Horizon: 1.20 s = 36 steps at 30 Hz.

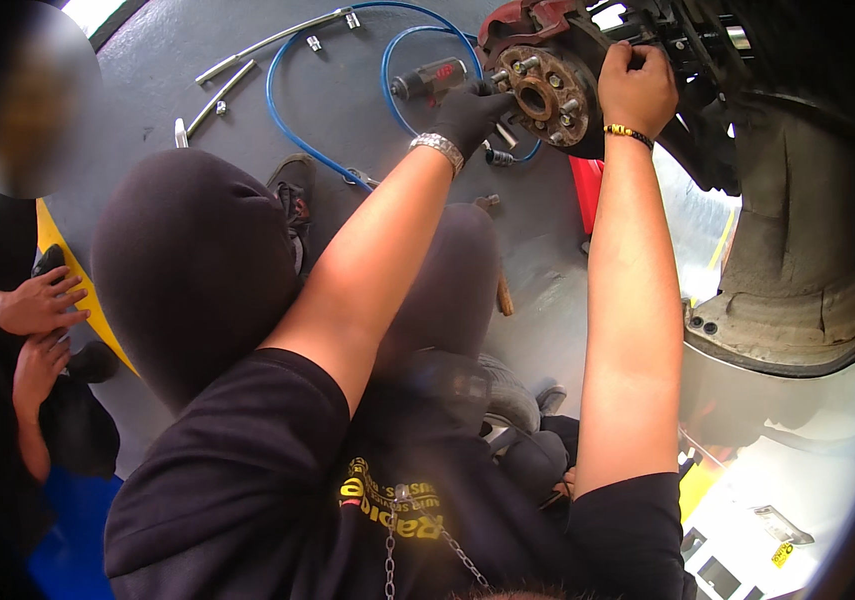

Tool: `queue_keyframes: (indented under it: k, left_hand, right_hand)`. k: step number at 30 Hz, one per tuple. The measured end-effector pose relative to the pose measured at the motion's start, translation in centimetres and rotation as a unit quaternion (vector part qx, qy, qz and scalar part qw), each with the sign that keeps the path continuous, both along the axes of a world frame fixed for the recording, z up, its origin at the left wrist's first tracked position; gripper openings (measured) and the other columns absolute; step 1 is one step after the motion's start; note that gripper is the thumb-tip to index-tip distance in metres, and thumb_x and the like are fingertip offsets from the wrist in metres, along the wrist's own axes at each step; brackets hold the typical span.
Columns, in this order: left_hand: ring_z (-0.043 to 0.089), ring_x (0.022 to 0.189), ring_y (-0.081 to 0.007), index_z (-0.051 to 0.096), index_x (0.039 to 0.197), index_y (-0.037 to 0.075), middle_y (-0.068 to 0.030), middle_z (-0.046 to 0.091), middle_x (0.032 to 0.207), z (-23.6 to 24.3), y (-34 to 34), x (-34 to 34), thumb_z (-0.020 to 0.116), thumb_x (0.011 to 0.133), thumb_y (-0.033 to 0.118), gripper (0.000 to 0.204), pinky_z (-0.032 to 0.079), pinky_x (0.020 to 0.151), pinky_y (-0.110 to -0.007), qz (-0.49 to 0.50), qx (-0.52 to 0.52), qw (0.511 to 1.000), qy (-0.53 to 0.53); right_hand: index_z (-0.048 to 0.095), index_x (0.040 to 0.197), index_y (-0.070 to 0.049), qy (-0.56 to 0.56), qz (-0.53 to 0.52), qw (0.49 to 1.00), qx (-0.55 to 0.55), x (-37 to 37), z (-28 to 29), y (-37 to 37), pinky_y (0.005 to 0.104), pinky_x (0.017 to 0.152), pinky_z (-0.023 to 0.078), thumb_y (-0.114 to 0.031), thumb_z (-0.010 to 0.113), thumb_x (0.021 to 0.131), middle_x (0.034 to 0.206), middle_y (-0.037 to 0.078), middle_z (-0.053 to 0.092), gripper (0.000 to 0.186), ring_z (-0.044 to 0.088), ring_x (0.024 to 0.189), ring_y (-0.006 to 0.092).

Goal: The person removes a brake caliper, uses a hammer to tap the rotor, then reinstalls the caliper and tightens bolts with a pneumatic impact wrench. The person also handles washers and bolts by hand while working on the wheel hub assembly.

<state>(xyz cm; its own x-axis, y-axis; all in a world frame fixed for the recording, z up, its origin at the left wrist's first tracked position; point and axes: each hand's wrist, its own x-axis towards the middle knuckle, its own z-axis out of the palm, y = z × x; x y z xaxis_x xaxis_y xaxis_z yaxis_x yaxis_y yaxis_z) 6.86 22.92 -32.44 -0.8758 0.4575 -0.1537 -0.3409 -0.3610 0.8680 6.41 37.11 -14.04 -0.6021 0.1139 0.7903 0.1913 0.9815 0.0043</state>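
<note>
At the upper right, a rusty wheel hub [535, 97] with studs sits below a red brake caliper [522, 28]. My left hand [465, 122], in a black glove, is at the hub's left edge, its fingers curled against the rim; part of them is hidden. My bare right hand [637, 88] is raised to the right of the hub, among dark suspension parts [702, 65]. Its fingers are closed in a pinch, and whatever they hold is hidden.
An air impact wrench [430, 80] and blue hose [277, 105] lie on the grey floor near metal bars [272, 46]. A hammer [504, 290] lies below the hub. A wheel-arch liner [782, 230] stands at right. Another person's hands [42, 300] show at left.
</note>
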Motion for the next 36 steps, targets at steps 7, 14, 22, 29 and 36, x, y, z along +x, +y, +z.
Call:
queue_keyframes:
  k: [7,14,22,29,36]
  left_hand:
    - [0.070,0.079,-0.0191,0.076,0.104,0.002,-0.0118,0.075,0.088,2.7,-2.0,-1.3,0.075,0.087,0.041,0.043,0.054,0.072,-0.034,-0.108,-0.241,0.957,0.122]
    - [0.072,0.090,-0.0219,0.075,0.111,0.006,-0.0128,0.075,0.101,1.7,-2.1,1.4,0.073,0.089,0.037,0.037,0.055,0.081,-0.035,-0.018,-0.216,0.971,0.104]
    - [0.062,0.078,-0.0136,0.065,0.111,-0.001,-0.0038,0.064,0.093,-3.0,-3.5,0.0,0.060,0.099,0.014,0.020,0.051,0.067,-0.027,-0.032,0.274,0.921,-0.276]
    - [0.058,0.072,-0.0155,0.064,0.103,0.001,-0.0049,0.060,0.087,0.3,-2.6,2.0,0.066,0.094,0.010,0.012,0.052,0.066,-0.029,0.002,0.276,0.906,-0.321]
    - [0.054,0.069,-0.0160,0.062,0.104,0.001,-0.0053,0.058,0.087,-1.3,-1.9,2.5,0.059,0.096,0.014,0.015,0.048,0.063,-0.029,0.014,0.358,0.857,-0.369]
  right_hand:
    - [0.069,0.080,-0.008,-0.003,-0.004,1.000,0.008,0.6,0.1,0.8,0.0466,0.070,0.055,-0.031,0.067,0.080,0.083,0.013,0.072,0.023,0.069,0.077,0.0365]
    - [0.069,0.079,-0.008,-0.008,-0.003,1.000,0.008,0.2,-0.1,0.5,0.0466,0.071,0.055,-0.032,0.067,0.081,0.085,0.013,0.072,0.025,0.069,0.079,0.0361]
    - [0.070,0.079,-0.007,-0.010,-0.024,1.000,-0.003,0.1,0.1,0.5,0.0463,0.071,0.055,-0.034,0.067,0.080,0.085,0.014,0.073,0.027,0.069,0.080,0.0369]
    - [0.070,0.078,-0.008,-0.004,-0.019,1.000,0.002,0.4,0.0,0.6,0.0464,0.070,0.055,-0.034,0.068,0.080,0.083,0.013,0.073,0.026,0.069,0.078,0.0371]
    - [0.068,0.080,-0.007,-0.005,-0.007,1.000,-0.013,0.3,0.1,-0.2,0.0471,0.070,0.055,-0.031,0.068,0.081,0.085,0.014,0.072,0.023,0.069,0.079,0.0379]
